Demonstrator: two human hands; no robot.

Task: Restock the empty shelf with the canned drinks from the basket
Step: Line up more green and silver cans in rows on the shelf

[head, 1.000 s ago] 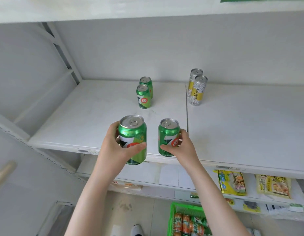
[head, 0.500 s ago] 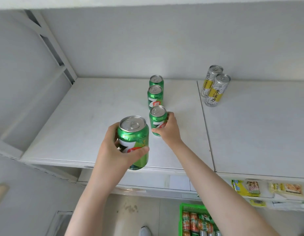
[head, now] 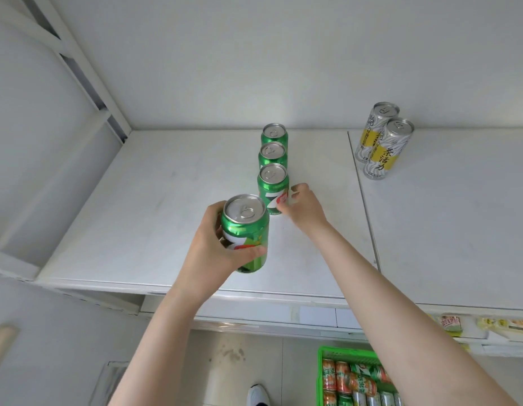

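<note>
On the white shelf (head: 155, 200) three green cans stand in a line running front to back: the rear can (head: 274, 136), the middle can (head: 272, 155), and the front can (head: 272, 187). My right hand (head: 305, 208) grips the front can's right side, with the can resting on the shelf just behind the other two. My left hand (head: 213, 247) holds another green can (head: 245, 230) upright, a little above the shelf's front part. A green basket (head: 342, 354) with several cans sits on the floor at lower right.
Two tall silver-and-yellow cans (head: 383, 142) stand at the back of the neighbouring shelf panel. Packaged snacks (head: 450, 323) lie on the lower shelf at right. A white upright frame (head: 87, 71) bounds the shelf's left side. My shoe (head: 257, 395) shows below.
My right hand has pushed its green can a little farther back into line behind the two standing cans. My left hand has kept its can near the shelf front.
</note>
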